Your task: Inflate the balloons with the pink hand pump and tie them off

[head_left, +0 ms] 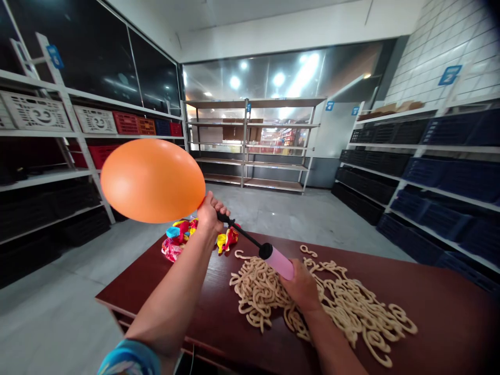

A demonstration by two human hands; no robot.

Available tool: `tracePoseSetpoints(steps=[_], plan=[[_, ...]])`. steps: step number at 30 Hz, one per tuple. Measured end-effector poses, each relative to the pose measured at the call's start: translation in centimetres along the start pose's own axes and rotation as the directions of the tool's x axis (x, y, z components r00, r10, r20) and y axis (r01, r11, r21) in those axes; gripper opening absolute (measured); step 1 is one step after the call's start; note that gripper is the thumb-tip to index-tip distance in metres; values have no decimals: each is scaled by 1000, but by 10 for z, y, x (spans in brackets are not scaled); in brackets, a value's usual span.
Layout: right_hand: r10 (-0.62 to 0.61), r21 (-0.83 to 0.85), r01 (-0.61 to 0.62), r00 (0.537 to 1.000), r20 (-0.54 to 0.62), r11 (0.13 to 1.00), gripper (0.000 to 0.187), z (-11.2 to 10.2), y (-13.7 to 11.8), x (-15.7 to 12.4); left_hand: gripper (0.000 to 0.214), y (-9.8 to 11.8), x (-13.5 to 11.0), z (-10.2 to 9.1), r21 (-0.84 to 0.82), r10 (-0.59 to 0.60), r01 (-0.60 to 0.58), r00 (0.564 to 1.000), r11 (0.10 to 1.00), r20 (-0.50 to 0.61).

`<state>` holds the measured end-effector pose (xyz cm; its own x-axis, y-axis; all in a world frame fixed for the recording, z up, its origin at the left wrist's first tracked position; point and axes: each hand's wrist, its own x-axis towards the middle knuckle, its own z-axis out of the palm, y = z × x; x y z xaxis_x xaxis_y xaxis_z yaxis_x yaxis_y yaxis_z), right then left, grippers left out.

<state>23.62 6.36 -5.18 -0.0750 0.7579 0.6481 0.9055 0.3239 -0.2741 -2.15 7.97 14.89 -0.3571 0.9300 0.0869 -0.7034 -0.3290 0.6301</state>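
An inflated orange balloon fills the upper left, its neck at my left hand. Those fingers are closed around the balloon's neck and the black nozzle end of a hand pump. The balloon pump has a pink barrel, and its black rod is drawn well out. My right hand is wrapped around the barrel's lower end, above the table. Beneath it lies a heap of beige, curled, rope-like pieces, with more of these pieces spread to the right. The balloon's neck is mostly hidden by my fingers.
The dark red table bears crumpled, colourful shiny wrappers at its far left. Shelves with crates stand on the left. Metal racks line the back, and dark blue crates fill the right shelves. Grey floor surrounds the table.
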Motion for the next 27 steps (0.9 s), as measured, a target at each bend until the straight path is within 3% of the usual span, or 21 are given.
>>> tracePoseSetpoints(steps=[3, 9, 12, 16, 23, 25, 27], plan=[[-11, -13, 11, 1000, 25, 1000, 24, 2, 1, -3, 47, -28, -4, -2, -7, -58, 58, 998, 998, -25], [-49, -68, 54, 995, 85, 996, 21, 3, 0, -5, 48, -108, -22, -13, -31, -205, 203, 972, 979, -118], [-54, -66, 60, 994, 93, 996, 22, 3, -1, -5, 45, -124, -25, -15, -40, -246, 243, 960, 969, -130], [-42, -56, 45, 997, 64, 997, 26, 3, 2, -3, 43, -100, -20, -13, -35, -211, 209, 973, 977, -97], [-19, 19, 18, 1000, 23, 1000, 27, 0, 1, 0, 47, -4, -6, -9, -10, -51, 51, 999, 999, -7], [-21, 29, 20, 999, 25, 999, 25, 0, -1, 0, 47, 4, -4, -10, -17, -27, 27, 1000, 999, 1], [-26, 25, 25, 999, 39, 999, 23, 1, -1, -1, 46, -3, -4, -12, -25, -40, 40, 999, 999, -13]])
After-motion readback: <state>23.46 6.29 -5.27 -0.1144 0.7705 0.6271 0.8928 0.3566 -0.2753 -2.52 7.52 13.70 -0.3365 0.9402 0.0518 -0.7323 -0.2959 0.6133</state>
